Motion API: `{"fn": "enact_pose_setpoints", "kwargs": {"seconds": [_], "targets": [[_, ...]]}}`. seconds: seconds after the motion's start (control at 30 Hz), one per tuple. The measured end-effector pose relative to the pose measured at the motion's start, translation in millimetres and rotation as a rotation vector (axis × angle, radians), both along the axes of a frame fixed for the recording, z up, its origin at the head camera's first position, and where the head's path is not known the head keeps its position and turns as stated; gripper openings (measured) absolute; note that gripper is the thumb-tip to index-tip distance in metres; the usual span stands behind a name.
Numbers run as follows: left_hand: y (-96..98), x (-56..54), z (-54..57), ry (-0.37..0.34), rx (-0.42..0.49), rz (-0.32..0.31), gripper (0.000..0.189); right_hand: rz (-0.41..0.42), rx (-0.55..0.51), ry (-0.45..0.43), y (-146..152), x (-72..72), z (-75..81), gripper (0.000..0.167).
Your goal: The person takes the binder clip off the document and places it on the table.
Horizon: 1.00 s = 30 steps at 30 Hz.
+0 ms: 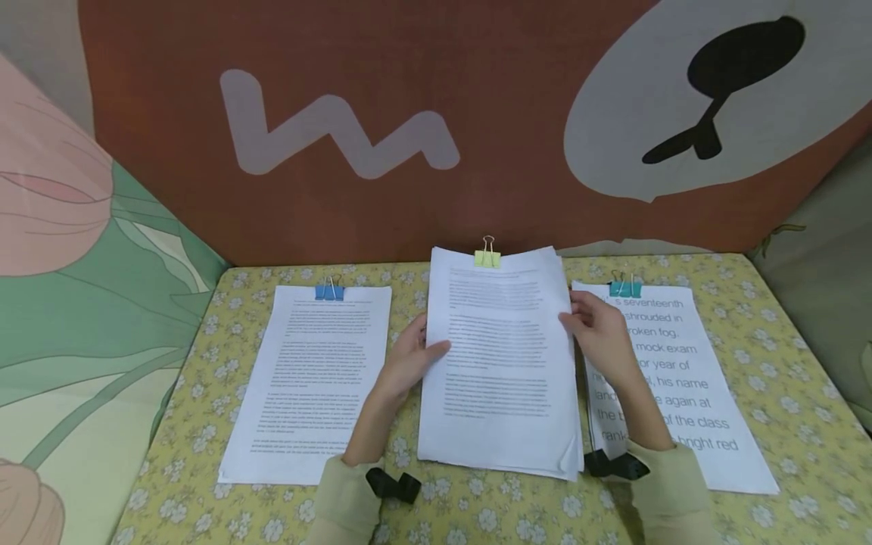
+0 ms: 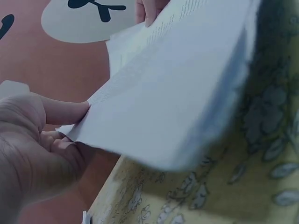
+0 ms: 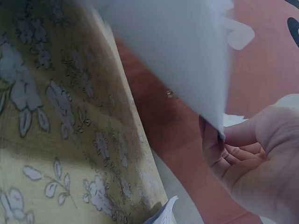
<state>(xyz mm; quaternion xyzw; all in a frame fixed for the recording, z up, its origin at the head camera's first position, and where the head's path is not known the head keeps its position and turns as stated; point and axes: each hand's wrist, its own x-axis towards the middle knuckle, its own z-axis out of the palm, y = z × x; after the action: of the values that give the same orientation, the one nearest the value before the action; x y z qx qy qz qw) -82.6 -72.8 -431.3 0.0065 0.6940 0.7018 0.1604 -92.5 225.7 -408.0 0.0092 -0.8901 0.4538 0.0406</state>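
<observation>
Both hands hold a stack of printed paper (image 1: 500,363) by its two side edges, lifted over the table. A yellow-green binder clip (image 1: 487,260) sits at the top edge of this stack, its wire handle pointing up. My left hand (image 1: 409,359) grips the left edge, thumb on the printed face and fingers behind. On the opposite edge, higher up, my right hand (image 1: 602,333) pinches the sheets between thumb and fingers. In the right wrist view the right hand (image 3: 252,158) grasps the paper's edge, and the left wrist view shows the left thumb (image 2: 67,112) pressing on the sheet.
To the left lies another printed stack (image 1: 306,386) with a blue binder clip (image 1: 330,292). A large-print stack (image 1: 708,424) with a teal clip (image 1: 625,289) lies at right, partly behind the right forearm. The tablecloth (image 1: 204,439) is yellow floral; a brown patterned backdrop (image 1: 504,151) rises behind.
</observation>
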Motion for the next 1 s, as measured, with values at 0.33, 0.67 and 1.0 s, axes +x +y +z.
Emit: {"fn": "enact_pose_setpoints", "kwargs": {"seconds": [0.33, 0.67, 1.0], "targets": [[-1.8, -0.8, 2.2, -0.055, 0.077, -0.016, 0.047, -0.059, -0.164, -0.023, 1.3, 0.3, 3.6, 0.034], [-4.4, -0.5, 0.9, -0.109, 0.107, -0.04, 0.043, -0.021, -0.267, -0.045, 1.2, 1.7, 6.6, 0.032], [-4.2, 0.8, 0.9, -0.106, 0.119, -0.047, 0.042, -0.002, -0.269, -0.057, 1.2, 1.6, 4.1, 0.031]]}}
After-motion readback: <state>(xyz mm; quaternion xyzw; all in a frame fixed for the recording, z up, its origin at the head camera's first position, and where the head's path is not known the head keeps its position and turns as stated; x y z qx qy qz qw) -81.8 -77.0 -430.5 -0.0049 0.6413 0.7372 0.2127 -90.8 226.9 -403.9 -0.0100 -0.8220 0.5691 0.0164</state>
